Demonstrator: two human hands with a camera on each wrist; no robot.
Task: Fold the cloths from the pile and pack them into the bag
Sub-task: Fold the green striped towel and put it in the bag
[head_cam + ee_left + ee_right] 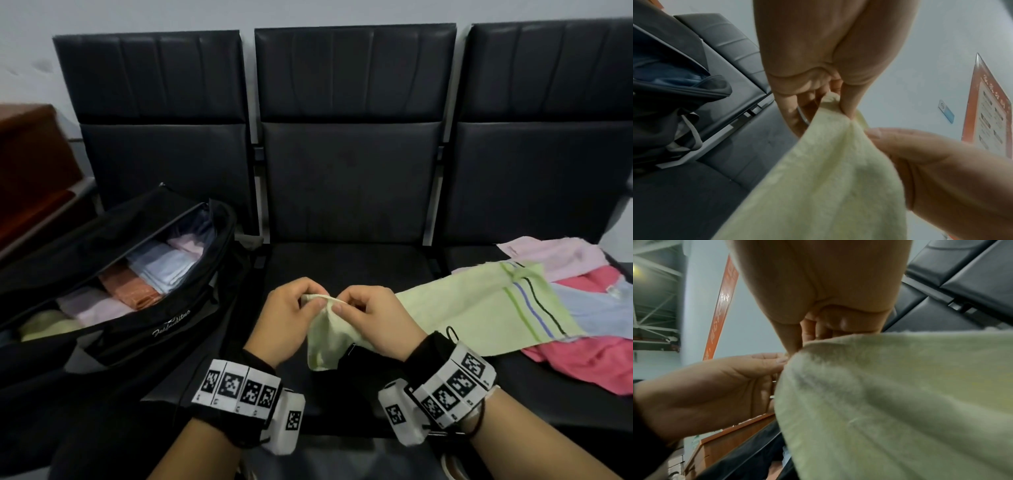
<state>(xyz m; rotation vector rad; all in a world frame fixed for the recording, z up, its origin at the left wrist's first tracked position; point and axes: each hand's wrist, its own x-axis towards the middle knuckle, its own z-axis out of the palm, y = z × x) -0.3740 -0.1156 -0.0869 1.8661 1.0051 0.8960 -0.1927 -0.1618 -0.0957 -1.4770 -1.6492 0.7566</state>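
Note:
Over the middle seat both hands hold a pale yellow-green cloth (pixel 327 339) by its top edge. My left hand (pixel 308 298) pinches it between thumb and fingers, and my right hand (pixel 346 303) pinches it just beside. The left wrist view shows the cloth (pixel 828 178) hanging from that pinch (pixel 840 105). In the right wrist view the cloth (pixel 900 402) drapes rightwards from my right hand (pixel 797 345). An open black bag (pixel 144 329) on the left seat holds rows of folded cloths (pixel 130 284). A pale green striped sheet (pixel 479 308) joins the pile (pixel 582 325) on the right seat.
Three black padded seats (pixel 352 178) with upright backs stand against a pale wall. A brown wooden cabinet (pixel 30 164) is at the far left beyond the bag. An orange-framed notice (pixel 990 110) hangs on the wall.

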